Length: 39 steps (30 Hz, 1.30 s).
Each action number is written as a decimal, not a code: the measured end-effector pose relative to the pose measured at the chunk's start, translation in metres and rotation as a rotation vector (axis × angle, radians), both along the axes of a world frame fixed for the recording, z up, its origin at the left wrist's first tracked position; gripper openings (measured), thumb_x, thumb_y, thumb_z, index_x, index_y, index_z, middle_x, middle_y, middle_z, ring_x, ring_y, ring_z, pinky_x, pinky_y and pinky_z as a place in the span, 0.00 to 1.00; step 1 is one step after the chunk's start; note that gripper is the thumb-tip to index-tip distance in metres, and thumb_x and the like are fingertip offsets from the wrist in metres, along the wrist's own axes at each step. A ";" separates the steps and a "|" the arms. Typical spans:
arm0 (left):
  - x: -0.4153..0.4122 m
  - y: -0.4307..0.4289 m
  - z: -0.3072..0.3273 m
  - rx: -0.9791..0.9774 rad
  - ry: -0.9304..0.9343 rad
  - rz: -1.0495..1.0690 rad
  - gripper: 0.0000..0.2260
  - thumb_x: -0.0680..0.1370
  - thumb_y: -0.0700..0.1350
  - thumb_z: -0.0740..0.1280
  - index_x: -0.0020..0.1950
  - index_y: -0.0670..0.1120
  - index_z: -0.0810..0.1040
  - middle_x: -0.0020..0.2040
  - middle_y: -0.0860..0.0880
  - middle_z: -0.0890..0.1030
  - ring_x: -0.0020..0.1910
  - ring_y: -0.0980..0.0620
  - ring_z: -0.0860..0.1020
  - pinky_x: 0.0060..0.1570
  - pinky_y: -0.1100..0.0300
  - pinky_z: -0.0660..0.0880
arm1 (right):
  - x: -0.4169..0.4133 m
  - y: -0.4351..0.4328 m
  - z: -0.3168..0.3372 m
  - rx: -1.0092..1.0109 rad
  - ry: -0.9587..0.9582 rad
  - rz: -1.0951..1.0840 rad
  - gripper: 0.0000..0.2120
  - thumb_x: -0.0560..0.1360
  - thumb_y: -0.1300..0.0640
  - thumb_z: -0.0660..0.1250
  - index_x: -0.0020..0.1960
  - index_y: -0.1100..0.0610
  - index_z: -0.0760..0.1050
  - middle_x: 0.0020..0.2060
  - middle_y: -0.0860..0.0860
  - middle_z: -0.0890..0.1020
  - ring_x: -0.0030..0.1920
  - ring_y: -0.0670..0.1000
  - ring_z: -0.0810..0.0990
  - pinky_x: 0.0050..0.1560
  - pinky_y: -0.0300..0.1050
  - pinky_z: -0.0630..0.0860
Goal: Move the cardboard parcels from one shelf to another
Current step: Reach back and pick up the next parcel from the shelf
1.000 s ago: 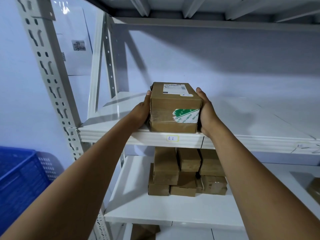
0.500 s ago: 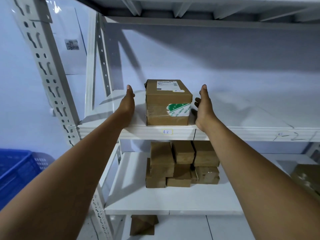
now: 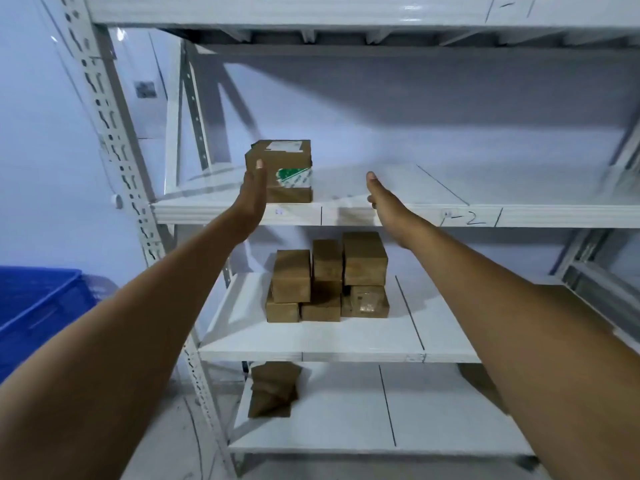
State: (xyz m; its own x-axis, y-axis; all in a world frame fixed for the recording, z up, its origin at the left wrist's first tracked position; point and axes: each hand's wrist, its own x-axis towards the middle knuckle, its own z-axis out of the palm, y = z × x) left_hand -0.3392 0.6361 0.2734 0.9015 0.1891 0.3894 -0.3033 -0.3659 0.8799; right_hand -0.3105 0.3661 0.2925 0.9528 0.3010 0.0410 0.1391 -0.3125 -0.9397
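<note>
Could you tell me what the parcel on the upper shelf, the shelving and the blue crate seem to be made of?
The parcel looks like brown cardboard, matte, with glossy tape and a white label on top. The shelving appears to be white-painted metal, judging by its sheen and slotted uprights. The blue crate seems moulded plastic, going by its uniform colour.

A second ago I had the taped parcel clamped between both palms at the front edge of the upper shelf. Now it sits on that shelf alone. My left hand has opened, flat, in front of the parcel's left side; whether it touches I cannot tell. My right hand has drawn well off to the right, open. My view has pulled back, showing more shelving below.
</note>
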 end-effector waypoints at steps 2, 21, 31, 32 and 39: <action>-0.016 -0.039 0.007 -0.077 0.028 0.160 0.40 0.80 0.72 0.48 0.85 0.48 0.55 0.84 0.50 0.60 0.82 0.51 0.59 0.82 0.51 0.52 | -0.001 -0.015 -0.003 -0.064 -0.022 0.047 0.35 0.82 0.31 0.44 0.84 0.47 0.51 0.83 0.46 0.55 0.83 0.52 0.52 0.79 0.56 0.50; 0.033 -0.453 -0.128 0.119 0.455 -0.335 0.33 0.86 0.63 0.47 0.85 0.45 0.55 0.86 0.44 0.55 0.85 0.44 0.54 0.83 0.44 0.49 | 0.007 -0.415 -0.122 -0.354 0.138 -0.352 0.38 0.76 0.25 0.50 0.77 0.45 0.67 0.76 0.49 0.71 0.73 0.57 0.72 0.71 0.54 0.67; 0.202 -0.601 -0.226 0.028 0.753 -0.317 0.32 0.85 0.64 0.54 0.84 0.46 0.59 0.85 0.48 0.61 0.83 0.45 0.61 0.79 0.49 0.55 | 0.169 -0.573 -0.212 -0.503 0.279 -0.406 0.31 0.84 0.37 0.50 0.79 0.54 0.64 0.80 0.56 0.66 0.78 0.59 0.65 0.77 0.55 0.61; 0.216 -0.612 -0.238 0.008 0.798 -0.306 0.33 0.84 0.63 0.57 0.84 0.47 0.60 0.84 0.48 0.62 0.82 0.45 0.63 0.77 0.51 0.57 | 0.183 -0.584 -0.224 -0.502 0.298 -0.402 0.31 0.84 0.38 0.51 0.79 0.55 0.64 0.80 0.56 0.65 0.79 0.59 0.64 0.76 0.54 0.61; 0.265 -0.671 -0.308 -0.116 0.918 -0.251 0.35 0.84 0.55 0.66 0.86 0.49 0.54 0.85 0.49 0.59 0.83 0.46 0.61 0.78 0.53 0.58 | 0.250 -0.627 -0.306 -0.448 0.477 -0.384 0.32 0.83 0.39 0.55 0.81 0.55 0.60 0.78 0.58 0.67 0.76 0.61 0.68 0.66 0.49 0.67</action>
